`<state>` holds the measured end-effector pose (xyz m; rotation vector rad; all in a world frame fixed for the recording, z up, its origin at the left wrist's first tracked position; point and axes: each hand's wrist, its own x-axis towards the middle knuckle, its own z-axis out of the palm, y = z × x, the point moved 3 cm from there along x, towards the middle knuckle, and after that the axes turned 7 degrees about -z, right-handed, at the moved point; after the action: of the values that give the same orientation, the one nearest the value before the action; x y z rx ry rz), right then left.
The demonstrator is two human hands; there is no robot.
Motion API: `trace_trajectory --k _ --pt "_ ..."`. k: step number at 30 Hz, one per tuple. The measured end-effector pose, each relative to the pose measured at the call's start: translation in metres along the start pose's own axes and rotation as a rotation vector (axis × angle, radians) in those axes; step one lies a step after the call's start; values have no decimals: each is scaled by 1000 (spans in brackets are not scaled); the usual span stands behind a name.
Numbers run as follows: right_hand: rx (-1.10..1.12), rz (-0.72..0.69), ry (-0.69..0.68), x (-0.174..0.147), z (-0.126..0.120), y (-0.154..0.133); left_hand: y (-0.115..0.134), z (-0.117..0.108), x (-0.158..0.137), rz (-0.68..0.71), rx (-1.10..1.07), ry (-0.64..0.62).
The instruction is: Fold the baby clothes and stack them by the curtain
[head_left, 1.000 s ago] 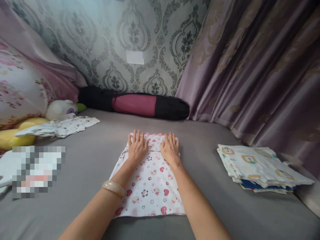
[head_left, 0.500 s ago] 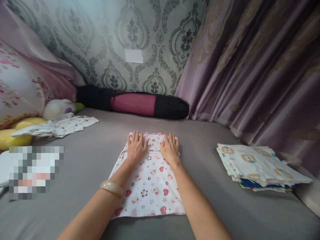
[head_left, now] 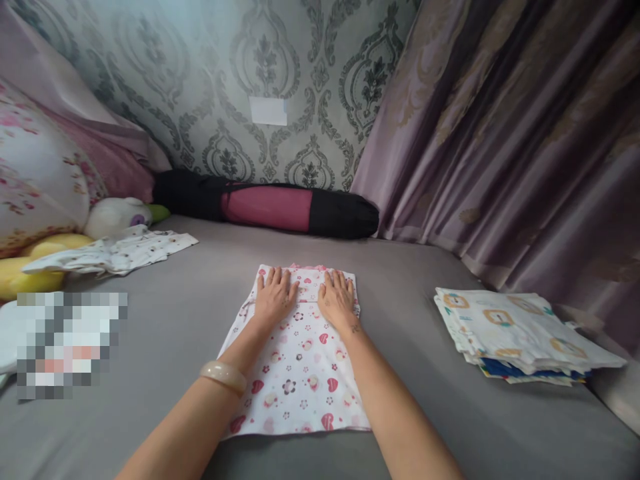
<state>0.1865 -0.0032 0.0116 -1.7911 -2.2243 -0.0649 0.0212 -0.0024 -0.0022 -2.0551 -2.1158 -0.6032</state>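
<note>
A white garment (head_left: 297, 373) printed with red hearts, flowers and small figures lies flat on the grey bed sheet (head_left: 170, 333). Its far end is folded over into a band, and a bit of pink trim shows at the far edge. My left hand (head_left: 275, 297) rests flat on the left part of that band, fingers spread and pointing away from me. On the right part, my right hand (head_left: 337, 297) lies palm down in the same way. Both palms touch the cloth and neither grips it. A pale bangle (head_left: 223, 377) circles my left wrist.
At right sits a stack of folded printed clothes (head_left: 520, 327). A black and maroon long bag (head_left: 267, 207) lies along the wall. To the left are a crumpled white garment (head_left: 120, 252), a plush toy (head_left: 117, 217), a yellow cushion (head_left: 30, 277) and a blurred-out item (head_left: 75, 347).
Both hands have slid slightly toward me on the folded band, and the right hand has also shifted a little left. The garment lies as before.
</note>
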Motion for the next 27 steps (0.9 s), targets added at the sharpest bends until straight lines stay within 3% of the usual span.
trace_trajectory --k 10,17,22,27 --pt "29 -88 17 0 -9 -15 5 -8 -2 112 -24 54" --pt "34 -89 -50 -2 -1 -15 5 0 -1 139 -36 -148" --pt "31 -95 -75 -1 -4 -14 4 -6 0 102 -93 -39" --pt "65 -72 -142 8 -12 -21 -6 -13 5 -68 -228 103"
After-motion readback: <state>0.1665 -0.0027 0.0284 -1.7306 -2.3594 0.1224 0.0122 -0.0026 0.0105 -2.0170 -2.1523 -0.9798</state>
